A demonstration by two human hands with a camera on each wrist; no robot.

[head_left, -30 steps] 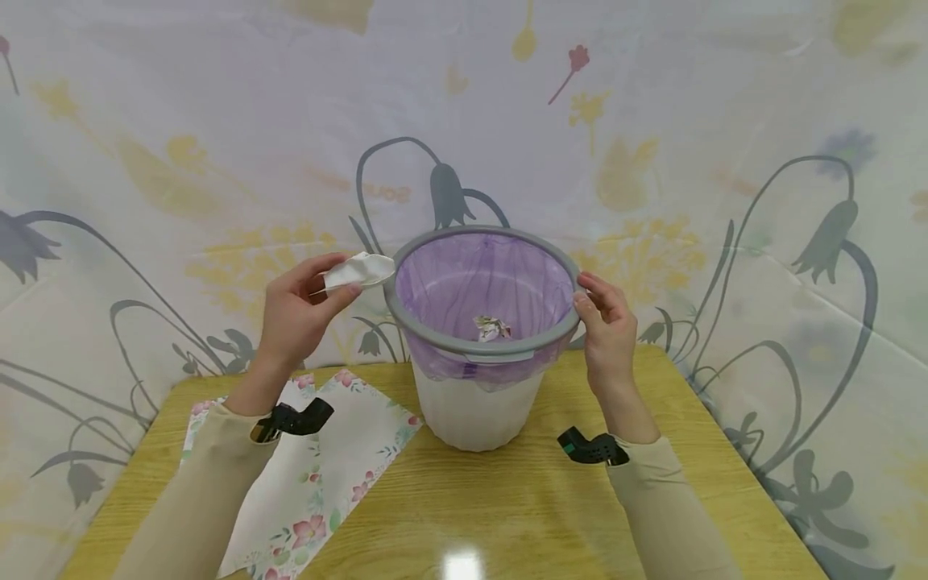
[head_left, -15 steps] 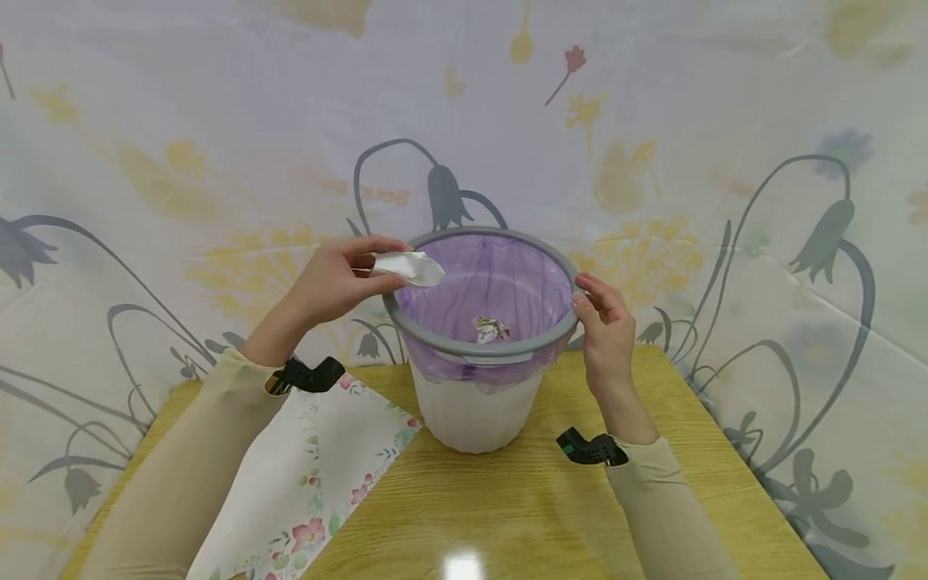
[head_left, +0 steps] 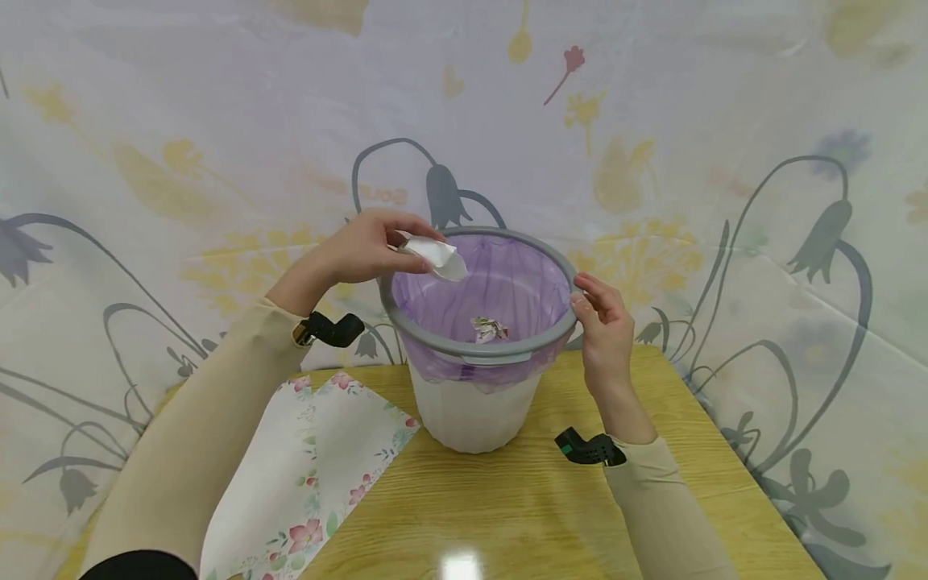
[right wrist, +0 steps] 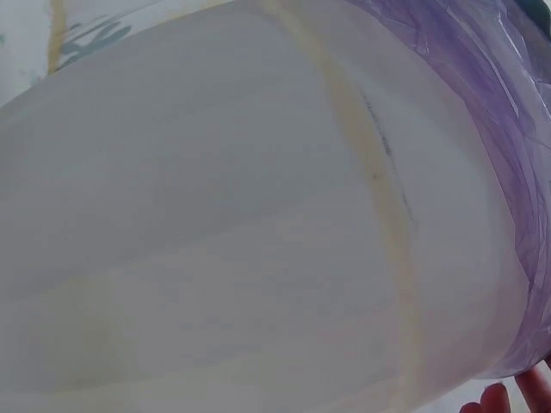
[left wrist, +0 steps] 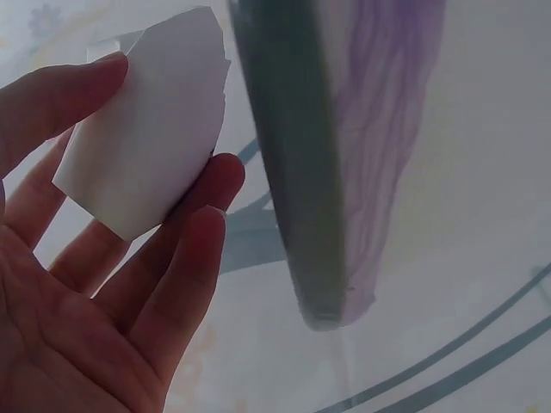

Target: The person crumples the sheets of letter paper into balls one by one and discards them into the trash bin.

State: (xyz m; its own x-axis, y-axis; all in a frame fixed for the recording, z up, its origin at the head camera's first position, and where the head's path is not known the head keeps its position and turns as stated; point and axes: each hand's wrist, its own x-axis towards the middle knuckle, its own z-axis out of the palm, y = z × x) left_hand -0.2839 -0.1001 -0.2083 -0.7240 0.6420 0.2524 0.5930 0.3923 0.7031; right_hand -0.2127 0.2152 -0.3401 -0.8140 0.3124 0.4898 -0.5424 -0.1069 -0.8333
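L hand (head_left: 366,250) pinches a folded scrap of white paper (head_left: 437,254) btwn thumb and fingertips, held over the left rim of the waste bin (head_left: 474,403), scrap tip hanging just inside the opening; in the left wrist view the paper (left wrist: 146,142) sits against the fingers (left wrist: 185,249), thumb on its upper edge, grey rim (left wrist: 293,172) just beside it. R hand (head_left: 603,322) is at the bin's right rim, fingers lightly curled round the grey ring (head_left: 478,348), thumb on top; the right wrist view shows mostly the white bin wall (right wrist: 241,224) w/ fingertips (right wrist: 495,400) only at the bottom edge, so how firm the grip is cannot be told there. Bin is white w/ a purple liner bag (head_left: 500,278) clamped under the ring, standing near the far edge of the wooden table (head_left: 507,515), about centre. One crumpled paper ball (head_left: 490,329) lies at the bottom of the liner. A floral-print sheet (head_left: 312,475) lies flat toward the table's left side, reaching the near edge, apart from the bin base. Both sleeves are beige, w/ black wrist mounts (head_left: 589,448). Flower-pattern cloth (head_left: 652,161) hangs behind.
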